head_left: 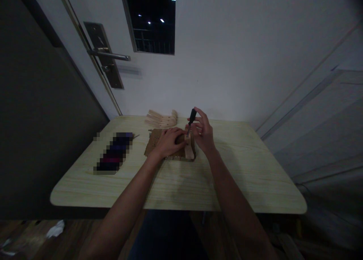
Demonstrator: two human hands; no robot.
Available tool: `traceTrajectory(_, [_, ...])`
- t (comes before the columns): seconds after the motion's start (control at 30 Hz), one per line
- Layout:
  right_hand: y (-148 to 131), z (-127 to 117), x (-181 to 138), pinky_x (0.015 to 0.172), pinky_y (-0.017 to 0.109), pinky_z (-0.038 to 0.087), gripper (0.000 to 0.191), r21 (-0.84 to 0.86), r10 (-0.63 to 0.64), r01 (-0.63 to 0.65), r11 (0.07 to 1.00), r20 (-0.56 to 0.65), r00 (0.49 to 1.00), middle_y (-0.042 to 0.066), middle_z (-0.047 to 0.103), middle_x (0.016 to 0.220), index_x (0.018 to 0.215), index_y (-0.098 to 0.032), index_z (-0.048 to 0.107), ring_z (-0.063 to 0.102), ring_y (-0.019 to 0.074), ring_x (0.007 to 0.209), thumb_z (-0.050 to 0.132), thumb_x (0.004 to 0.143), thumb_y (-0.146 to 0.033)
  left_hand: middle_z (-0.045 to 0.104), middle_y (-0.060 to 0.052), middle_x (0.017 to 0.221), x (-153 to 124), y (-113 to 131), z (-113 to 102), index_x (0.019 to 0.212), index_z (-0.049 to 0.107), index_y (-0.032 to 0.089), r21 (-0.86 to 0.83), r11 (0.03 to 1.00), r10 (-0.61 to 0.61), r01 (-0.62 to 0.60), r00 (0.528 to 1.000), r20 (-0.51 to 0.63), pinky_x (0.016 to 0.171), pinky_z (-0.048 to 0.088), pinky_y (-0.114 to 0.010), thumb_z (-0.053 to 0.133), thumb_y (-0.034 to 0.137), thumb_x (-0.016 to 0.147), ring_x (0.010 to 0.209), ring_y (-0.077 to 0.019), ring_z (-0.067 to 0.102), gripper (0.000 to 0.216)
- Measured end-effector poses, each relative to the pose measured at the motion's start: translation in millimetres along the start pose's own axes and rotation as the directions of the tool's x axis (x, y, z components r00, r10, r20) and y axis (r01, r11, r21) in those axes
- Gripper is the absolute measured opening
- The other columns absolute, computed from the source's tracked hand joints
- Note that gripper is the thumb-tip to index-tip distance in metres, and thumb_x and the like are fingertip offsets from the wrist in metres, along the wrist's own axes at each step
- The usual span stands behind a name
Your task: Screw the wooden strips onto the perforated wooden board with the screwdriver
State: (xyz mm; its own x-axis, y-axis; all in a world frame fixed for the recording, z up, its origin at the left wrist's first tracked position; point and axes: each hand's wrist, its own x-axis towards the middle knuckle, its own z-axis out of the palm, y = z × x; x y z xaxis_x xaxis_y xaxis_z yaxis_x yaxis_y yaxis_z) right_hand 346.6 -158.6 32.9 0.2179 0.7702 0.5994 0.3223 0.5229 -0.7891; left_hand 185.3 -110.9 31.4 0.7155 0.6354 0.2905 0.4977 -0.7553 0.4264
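My right hand (pixel 203 133) grips a screwdriver (pixel 193 116) with a black handle, tilted with its shaft pointing down. The screwdriver's tip meets a small metal part (pixel 187 135) on a pale, curved wooden piece (pixel 189 151); its exact shape is too small to tell. My left hand (pixel 170 140) lies across a brown cardboard sheet (pixel 153 140), its thumb and forefinger reaching over the wooden piece and holding it from the left. The wooden piece rests at the cardboard's right end. Small dark bits dot the cardboard's left part.
Several similar curved wooden pieces (pixel 161 119) lie together at the table's back edge. A pixelated dark object (pixel 116 152) lies on the left of the wood-grain table (pixel 255 176). Behind stands a white door with a metal handle (pixel 110 55) and a dark window.
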Motion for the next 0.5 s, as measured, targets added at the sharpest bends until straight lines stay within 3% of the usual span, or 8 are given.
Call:
traceTrajectory(0.27, [5.5,3.7,2.0,0.063,0.027,0.06,0.059,-0.088,-0.011,0.005,0.996,-0.07,0.998,0.005,0.059,0.121,0.14,-0.037,0.04,0.065,0.013,0.076,0.063,0.085,-0.038,0.061,-0.006,0.128,-0.6,1.1,-0.4,0.123,0.061,0.026,-0.019,1.0,-0.012,0.012,1.0,0.0,0.104,0.034,-0.05,0.057,0.04,0.085,0.123,-0.0291,0.051,0.042])
traceTrajectory(0.5, [-1.5,0.3,-0.2,0.069,0.031,0.061,0.054,-0.024,-0.013,0.013,1.0,-0.003,1.0,0.006,0.064,0.113,0.143,-0.035,0.036,0.068,0.0152,0.08,0.053,0.092,-0.038,0.061,-0.007,0.128,-0.3,-0.5,0.0,0.123,0.061,0.024,-0.016,1.0,0.006,-0.006,1.0,-0.008,0.104,0.035,-0.049,0.056,0.041,0.085,0.122,-0.0291,0.052,0.042])
